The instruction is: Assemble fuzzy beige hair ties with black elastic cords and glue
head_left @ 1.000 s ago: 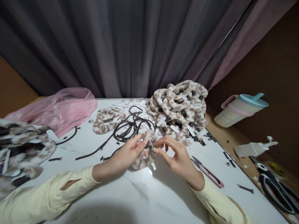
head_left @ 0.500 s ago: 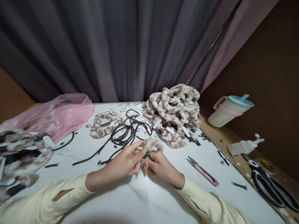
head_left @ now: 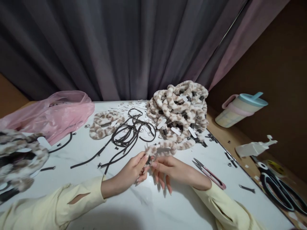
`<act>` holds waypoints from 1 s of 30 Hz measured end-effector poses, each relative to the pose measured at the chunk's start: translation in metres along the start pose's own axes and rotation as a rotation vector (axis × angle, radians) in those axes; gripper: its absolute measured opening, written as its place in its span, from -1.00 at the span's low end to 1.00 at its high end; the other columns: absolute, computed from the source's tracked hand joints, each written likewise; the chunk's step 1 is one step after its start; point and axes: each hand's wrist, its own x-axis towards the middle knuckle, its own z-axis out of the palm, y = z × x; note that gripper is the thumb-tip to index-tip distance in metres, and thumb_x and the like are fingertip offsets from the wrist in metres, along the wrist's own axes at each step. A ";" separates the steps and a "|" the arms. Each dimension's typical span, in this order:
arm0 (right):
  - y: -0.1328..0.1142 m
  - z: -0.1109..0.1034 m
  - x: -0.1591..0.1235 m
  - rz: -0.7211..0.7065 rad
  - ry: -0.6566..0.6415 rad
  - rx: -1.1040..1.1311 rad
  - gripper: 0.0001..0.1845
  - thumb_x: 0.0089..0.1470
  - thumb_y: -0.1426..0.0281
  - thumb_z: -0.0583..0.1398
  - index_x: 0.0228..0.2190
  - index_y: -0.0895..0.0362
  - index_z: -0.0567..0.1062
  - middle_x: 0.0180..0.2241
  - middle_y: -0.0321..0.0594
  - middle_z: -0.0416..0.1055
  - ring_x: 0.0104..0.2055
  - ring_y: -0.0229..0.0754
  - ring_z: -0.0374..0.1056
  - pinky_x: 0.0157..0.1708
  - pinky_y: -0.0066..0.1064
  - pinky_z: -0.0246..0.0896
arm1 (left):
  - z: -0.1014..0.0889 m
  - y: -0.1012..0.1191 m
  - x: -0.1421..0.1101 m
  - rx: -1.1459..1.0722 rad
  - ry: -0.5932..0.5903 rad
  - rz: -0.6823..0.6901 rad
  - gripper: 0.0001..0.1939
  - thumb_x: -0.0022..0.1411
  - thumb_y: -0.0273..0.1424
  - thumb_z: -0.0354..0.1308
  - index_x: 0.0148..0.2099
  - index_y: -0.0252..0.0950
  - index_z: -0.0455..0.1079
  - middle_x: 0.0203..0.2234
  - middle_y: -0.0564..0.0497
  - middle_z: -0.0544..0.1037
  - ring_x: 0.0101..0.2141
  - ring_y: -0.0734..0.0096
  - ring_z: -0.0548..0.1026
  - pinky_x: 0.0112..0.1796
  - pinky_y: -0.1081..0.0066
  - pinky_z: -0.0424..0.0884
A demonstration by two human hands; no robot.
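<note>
Near the middle of the table, my left hand (head_left: pixel 130 172) pinches a brown-and-white plush loop (head_left: pixel 165 149) at a short black section (head_left: pixel 148 160). My right hand (head_left: pixel 177 169) meets it from the other side, thumb and forefinger at the same spot, its other fingers hanging loose below. The far side of the loop stands up behind my fingers; the exact grip point is partly hidden. Just beyond lies a tangle of black cord (head_left: pixel 124 137). One plush loop (head_left: pixel 103 126) rests left of the cord, and a pile of tagged plush loops (head_left: pixel 179 111) is behind my right hand.
Pink-handled thread snips (head_left: pixel 211 175) lie to the right. Large black scissors (head_left: pixel 275 188), a white bottle (head_left: pixel 251 148) and a lidded cup (head_left: pixel 240 110) stand or lie at the right edge. More plush loops (head_left: pixel 21 159) and a pink plastic bag (head_left: pixel 64 115) occupy the left.
My right hand has turned, its fingers now extended downward, and its forearm has swung right. More of the held loop shows above my hands. The view has shifted slightly.
</note>
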 end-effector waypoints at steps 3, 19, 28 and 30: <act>0.008 0.004 0.007 -0.058 -0.005 0.030 -0.50 0.08 0.01 0.06 -0.52 0.22 0.34 -0.67 -0.31 0.30 -0.68 -0.36 0.25 -0.73 -0.55 0.21 | 0.001 0.003 0.001 0.013 0.011 -0.006 -0.67 0.25 -0.09 -0.07 -0.34 -0.27 0.12 -0.60 0.21 0.20 -0.71 0.70 0.13 -0.68 0.57 0.05; 0.003 0.013 -0.001 -0.539 0.356 -0.838 -0.79 0.06 0.61 -0.05 -0.51 0.15 0.26 -0.59 -0.29 0.28 -0.60 -0.31 0.16 -0.59 -0.51 0.03 | 0.000 0.000 0.005 0.053 0.067 0.029 -0.65 0.23 -0.09 -0.04 -0.40 -0.27 0.10 -0.63 0.21 0.20 -0.73 0.69 0.14 -0.72 0.60 0.05; 0.013 0.010 0.000 -0.546 0.417 -1.213 -0.83 0.00 0.63 -0.01 -0.41 0.20 0.32 -0.53 -0.22 0.33 -0.57 -0.25 0.19 -0.59 -0.45 -0.01 | -0.002 0.009 0.006 -0.086 0.032 -0.017 -0.64 0.19 -0.10 0.05 -0.38 -0.26 0.07 -0.64 0.24 0.16 -0.71 0.70 0.11 -0.69 0.59 0.05; 0.012 0.008 0.002 -0.518 0.434 -1.062 -0.86 0.14 0.54 0.01 -0.39 0.20 0.34 -0.56 -0.26 0.32 -0.58 -0.28 0.20 -0.57 -0.48 0.02 | -0.003 0.012 0.006 -0.144 0.026 -0.033 -0.65 0.17 -0.11 0.08 -0.36 -0.27 0.08 -0.64 0.24 0.16 -0.71 0.71 0.10 -0.67 0.59 0.05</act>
